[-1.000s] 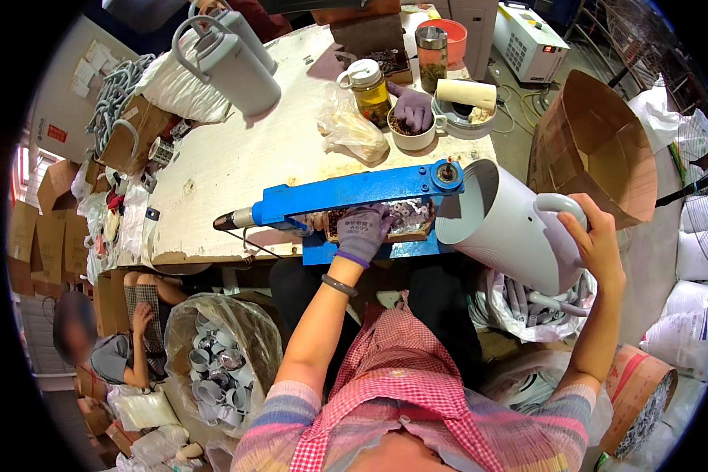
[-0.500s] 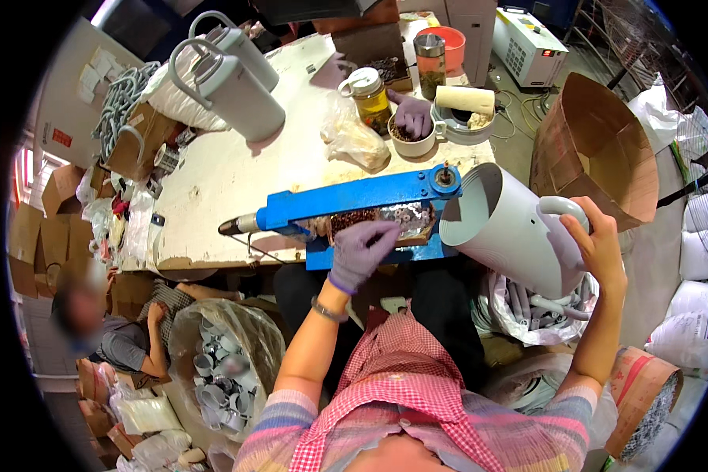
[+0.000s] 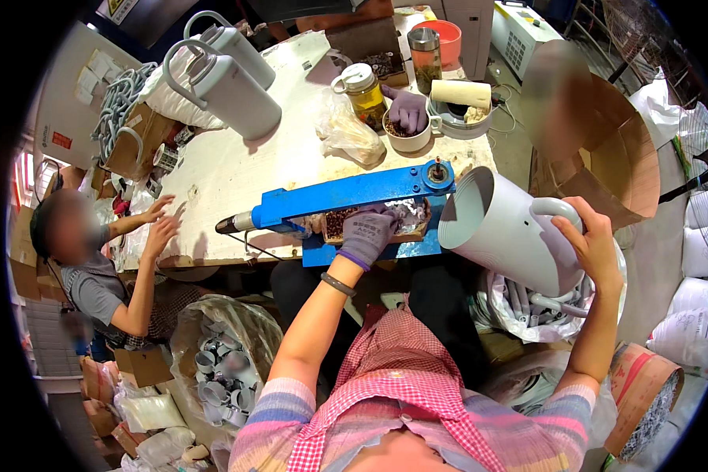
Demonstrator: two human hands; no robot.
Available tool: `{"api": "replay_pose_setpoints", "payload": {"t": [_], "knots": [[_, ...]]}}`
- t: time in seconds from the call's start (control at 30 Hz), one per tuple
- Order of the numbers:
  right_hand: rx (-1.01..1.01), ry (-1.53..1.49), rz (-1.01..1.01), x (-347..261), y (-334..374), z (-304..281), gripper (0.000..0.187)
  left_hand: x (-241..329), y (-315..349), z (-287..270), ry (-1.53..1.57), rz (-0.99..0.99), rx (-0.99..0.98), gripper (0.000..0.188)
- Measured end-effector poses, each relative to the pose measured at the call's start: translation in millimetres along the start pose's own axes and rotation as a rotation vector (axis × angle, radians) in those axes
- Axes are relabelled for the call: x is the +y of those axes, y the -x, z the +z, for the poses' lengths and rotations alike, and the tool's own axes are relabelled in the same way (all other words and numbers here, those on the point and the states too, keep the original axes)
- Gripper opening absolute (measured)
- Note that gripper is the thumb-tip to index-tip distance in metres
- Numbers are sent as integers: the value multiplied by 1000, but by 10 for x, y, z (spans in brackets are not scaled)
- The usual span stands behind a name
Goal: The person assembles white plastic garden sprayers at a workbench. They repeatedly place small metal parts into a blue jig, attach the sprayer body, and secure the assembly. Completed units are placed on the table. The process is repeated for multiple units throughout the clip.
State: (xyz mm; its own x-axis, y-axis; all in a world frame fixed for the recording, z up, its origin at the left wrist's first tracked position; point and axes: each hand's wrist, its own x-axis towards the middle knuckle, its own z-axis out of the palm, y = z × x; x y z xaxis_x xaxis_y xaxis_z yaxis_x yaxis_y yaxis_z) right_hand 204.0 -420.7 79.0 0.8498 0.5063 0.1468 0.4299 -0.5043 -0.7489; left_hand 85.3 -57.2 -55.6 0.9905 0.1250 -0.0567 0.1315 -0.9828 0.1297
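My right hand [image 3: 588,244] grips the loop handle of a pale grey, hollow cylindrical jug body [image 3: 503,228], held tilted with its open mouth toward the left. That mouth is close to the right end of a blue clamp-like tool [image 3: 346,195], which has an upright pin at its tip. In a purple-grey glove, my left hand [image 3: 368,230] reaches into a small tray [image 3: 410,226] of brown and silvery small parts below the blue bar. Its fingers are bent together among the parts; what they pinch is hidden.
Two grey lidded jugs [image 3: 240,98] stand at the table's far left. Behind the tool are a plastic bag [image 3: 346,130], drink jars and a cup [image 3: 409,140] holding a glove. A large carton [image 3: 621,157] stands right. A co-worker [image 3: 106,275] sits left beside a bag of grey parts [image 3: 224,370].
My left hand has moved forward and slightly right, into the tray. The jug body stays nearly still in my right hand. The co-worker has raised both hands; another person appears by the carton.
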Motion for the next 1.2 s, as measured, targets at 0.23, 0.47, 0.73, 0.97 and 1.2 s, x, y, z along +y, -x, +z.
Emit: {"api": "replay_pose_setpoints", "payload": {"t": [0.23,0.47,0.73,0.97,1.2], "knots": [[15,-15,6,18,10,-1,27,-11,-34,-22,40,29,2,25],[19,-5,6,43,22,-21,28,-51,-5,23,60,59,50,24],[7,-25,-1,-8,20,-16,28,-158,-16,26,151,-2,60,25],[-4,-39,9,-1,29,-34,27,-192,129,50,246,50,244,22],[-19,-27,-12,-16,-5,-20,28,-135,183,-106,427,-68,194,23]]}}
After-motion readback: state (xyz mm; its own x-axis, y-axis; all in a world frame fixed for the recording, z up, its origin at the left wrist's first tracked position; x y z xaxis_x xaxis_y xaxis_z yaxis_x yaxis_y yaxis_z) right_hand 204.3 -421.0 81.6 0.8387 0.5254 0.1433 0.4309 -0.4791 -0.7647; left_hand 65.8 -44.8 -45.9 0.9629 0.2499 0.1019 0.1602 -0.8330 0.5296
